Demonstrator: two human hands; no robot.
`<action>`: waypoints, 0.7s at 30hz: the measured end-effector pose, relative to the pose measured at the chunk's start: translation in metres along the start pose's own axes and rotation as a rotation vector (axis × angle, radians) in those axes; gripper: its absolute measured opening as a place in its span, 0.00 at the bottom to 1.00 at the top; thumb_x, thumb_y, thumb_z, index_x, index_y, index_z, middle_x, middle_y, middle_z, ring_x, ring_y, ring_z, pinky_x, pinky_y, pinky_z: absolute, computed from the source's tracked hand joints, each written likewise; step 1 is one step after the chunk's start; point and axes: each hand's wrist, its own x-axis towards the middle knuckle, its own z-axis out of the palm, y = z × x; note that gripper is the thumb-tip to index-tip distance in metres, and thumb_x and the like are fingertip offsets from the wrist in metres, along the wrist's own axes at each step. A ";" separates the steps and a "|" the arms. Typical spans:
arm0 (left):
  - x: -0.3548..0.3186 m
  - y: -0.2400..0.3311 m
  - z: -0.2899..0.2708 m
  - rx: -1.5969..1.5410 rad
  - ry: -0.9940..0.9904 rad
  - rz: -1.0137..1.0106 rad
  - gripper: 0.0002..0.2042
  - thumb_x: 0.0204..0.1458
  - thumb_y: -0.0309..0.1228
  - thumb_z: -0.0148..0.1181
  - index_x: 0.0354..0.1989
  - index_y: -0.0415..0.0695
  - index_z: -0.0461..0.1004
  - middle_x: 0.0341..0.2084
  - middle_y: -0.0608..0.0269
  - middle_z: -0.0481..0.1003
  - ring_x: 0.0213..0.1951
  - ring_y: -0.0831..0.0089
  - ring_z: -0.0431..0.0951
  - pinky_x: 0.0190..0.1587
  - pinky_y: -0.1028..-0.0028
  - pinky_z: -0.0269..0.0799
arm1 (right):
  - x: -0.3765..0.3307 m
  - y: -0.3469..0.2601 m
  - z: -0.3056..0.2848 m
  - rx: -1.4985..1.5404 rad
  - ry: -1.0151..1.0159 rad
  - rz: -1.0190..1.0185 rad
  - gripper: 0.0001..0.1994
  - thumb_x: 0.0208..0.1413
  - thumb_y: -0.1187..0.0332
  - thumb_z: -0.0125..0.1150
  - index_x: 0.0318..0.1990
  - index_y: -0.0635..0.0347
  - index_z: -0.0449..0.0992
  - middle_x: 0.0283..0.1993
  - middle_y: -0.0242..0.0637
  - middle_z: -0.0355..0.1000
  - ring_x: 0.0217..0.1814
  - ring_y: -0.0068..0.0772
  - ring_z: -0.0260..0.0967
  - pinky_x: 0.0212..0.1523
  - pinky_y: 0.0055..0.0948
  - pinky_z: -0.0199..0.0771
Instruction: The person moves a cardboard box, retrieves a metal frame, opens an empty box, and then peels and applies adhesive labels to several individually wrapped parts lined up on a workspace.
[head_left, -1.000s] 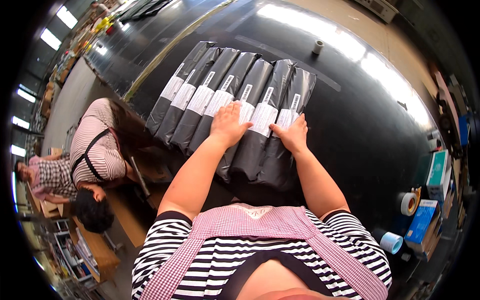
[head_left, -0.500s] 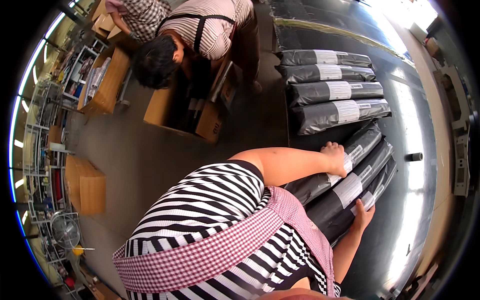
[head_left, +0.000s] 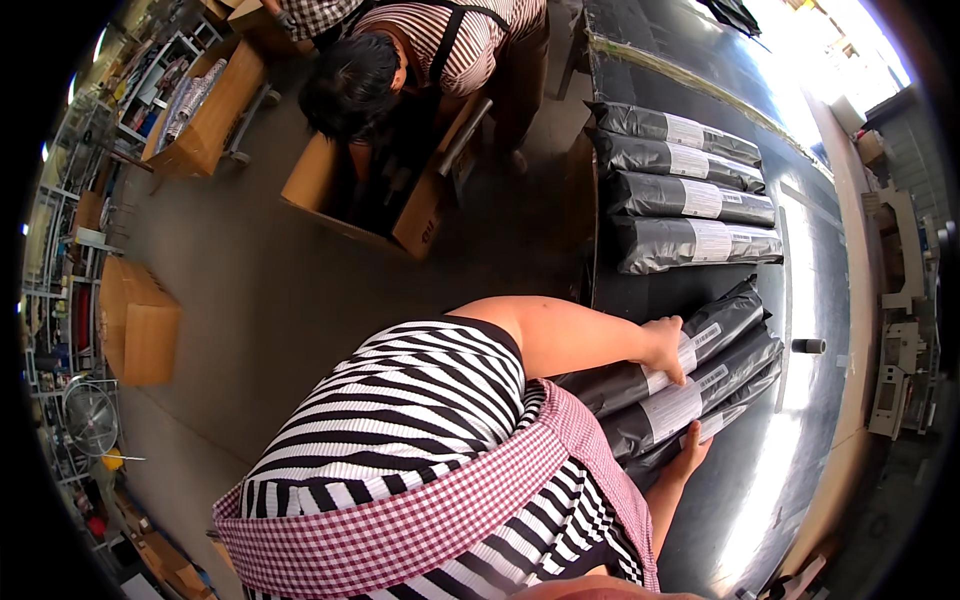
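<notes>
Three long black plastic-wrapped packages with white labels lie side by side on the dark table, slanting away from me. My left hand (head_left: 664, 349) curls over the upper package (head_left: 720, 335), its fingers on the label. My right hand (head_left: 690, 452) grips the lower package (head_left: 742, 401) from its outer side, thumb near the label. Between them lies the middle package (head_left: 715, 381), pressed against both neighbours. The packages' near ends are partly hidden by my left forearm and my clothing.
Several similar black packages (head_left: 697, 197) lie in a row farther up the table (head_left: 745, 490). A short dark tube (head_left: 808, 346) lies right of my hands. On the left, a person (head_left: 470, 60) bends into an open cardboard box (head_left: 400, 215). Another carton (head_left: 140, 320) stands on the floor.
The whole view has shifted. The three packages now sit tighter together and lie flatter across the view, with both hands still on the outer two. The other person's arm reaches into the box.
</notes>
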 end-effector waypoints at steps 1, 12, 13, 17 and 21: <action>-0.008 -0.001 -0.003 -0.041 -0.002 0.013 0.61 0.25 0.50 0.83 0.66 0.29 0.54 0.62 0.38 0.64 0.65 0.50 0.65 0.65 0.66 0.64 | -0.006 -0.003 0.002 0.035 -0.017 -0.018 0.35 0.56 0.60 0.70 0.65 0.68 0.61 0.61 0.42 0.67 0.61 0.35 0.65 0.64 0.33 0.62; -0.099 0.059 -0.049 -0.190 0.116 0.516 0.61 0.24 0.38 0.84 0.71 0.39 0.50 0.61 0.43 0.65 0.64 0.49 0.64 0.68 0.63 0.58 | -0.050 -0.080 0.027 0.069 -0.325 -0.217 0.55 0.40 0.42 0.79 0.68 0.69 0.56 0.61 0.47 0.66 0.60 0.45 0.68 0.58 0.39 0.73; -0.110 0.064 -0.053 -0.171 0.130 0.528 0.61 0.24 0.38 0.84 0.71 0.39 0.49 0.61 0.43 0.65 0.65 0.49 0.64 0.68 0.62 0.58 | -0.054 -0.083 0.030 0.060 -0.297 -0.225 0.56 0.38 0.40 0.79 0.67 0.70 0.57 0.61 0.47 0.66 0.60 0.45 0.69 0.57 0.39 0.73; -0.149 0.074 -0.072 -0.134 0.170 0.661 0.63 0.23 0.38 0.84 0.72 0.40 0.48 0.59 0.46 0.65 0.63 0.48 0.63 0.69 0.60 0.56 | -0.069 -0.090 0.044 0.181 -0.288 -0.281 0.57 0.30 0.42 0.84 0.63 0.73 0.62 0.59 0.47 0.67 0.57 0.39 0.70 0.55 0.42 0.76; -0.180 0.068 -0.087 -0.108 0.322 0.895 0.65 0.21 0.44 0.85 0.72 0.39 0.47 0.57 0.48 0.65 0.61 0.45 0.63 0.66 0.54 0.56 | -0.087 -0.107 0.071 0.131 -0.238 -0.415 0.54 0.31 0.46 0.84 0.62 0.72 0.62 0.59 0.46 0.67 0.57 0.39 0.70 0.56 0.42 0.76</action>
